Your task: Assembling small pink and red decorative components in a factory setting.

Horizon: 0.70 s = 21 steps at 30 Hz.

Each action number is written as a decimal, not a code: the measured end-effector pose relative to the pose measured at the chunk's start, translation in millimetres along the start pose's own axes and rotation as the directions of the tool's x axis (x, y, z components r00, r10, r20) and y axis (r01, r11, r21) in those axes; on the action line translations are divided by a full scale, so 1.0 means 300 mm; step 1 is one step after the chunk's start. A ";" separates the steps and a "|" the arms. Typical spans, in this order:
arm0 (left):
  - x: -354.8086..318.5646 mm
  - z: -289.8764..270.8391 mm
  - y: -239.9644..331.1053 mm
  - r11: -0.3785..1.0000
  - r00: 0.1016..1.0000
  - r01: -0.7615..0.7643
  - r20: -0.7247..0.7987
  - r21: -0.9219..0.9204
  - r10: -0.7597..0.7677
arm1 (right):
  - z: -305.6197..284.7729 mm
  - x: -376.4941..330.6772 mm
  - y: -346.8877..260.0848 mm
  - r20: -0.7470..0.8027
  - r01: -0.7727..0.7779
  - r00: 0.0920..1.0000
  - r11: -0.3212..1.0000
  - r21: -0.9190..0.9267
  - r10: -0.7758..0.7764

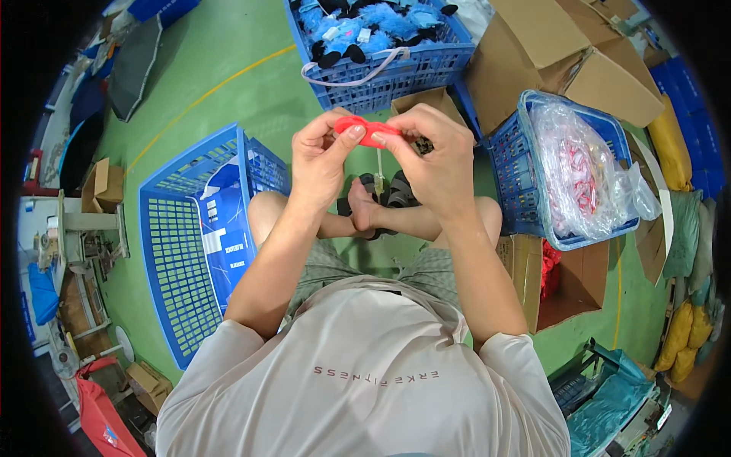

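Green flr; red pc, long axis approx L–R, ends pinched in L grip, R grip.

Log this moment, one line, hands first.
left hand: pinches small rounded red piece | right hand: pinches same piece | ahead: blue plastic basket, fluffy blue items inside

The red piece looks like matt cloth, the left basket smooth plastic, the bag glossy clear film.
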State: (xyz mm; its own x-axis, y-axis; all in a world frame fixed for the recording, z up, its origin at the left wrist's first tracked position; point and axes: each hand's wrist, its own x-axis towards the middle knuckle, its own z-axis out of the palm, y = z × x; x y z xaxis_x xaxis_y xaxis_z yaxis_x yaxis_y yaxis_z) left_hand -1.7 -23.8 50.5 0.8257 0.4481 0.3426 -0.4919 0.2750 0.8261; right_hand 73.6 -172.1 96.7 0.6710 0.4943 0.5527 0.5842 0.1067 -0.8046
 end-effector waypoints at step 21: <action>0.036 -0.065 -0.022 0.982 0.961 0.139 -0.257 0.124 -0.104 | -0.099 -0.065 0.022 -0.230 -0.019 0.905 0.575 0.818 0.358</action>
State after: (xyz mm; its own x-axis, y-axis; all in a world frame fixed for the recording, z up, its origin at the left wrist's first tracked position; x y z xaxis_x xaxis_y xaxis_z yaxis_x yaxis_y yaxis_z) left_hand 5.1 -4.2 40.1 0.7736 0.6205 0.1288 -0.3342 0.2267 0.9148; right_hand 78.0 -206.7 87.1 0.9213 0.2872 0.2621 -0.0509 0.7575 -0.6509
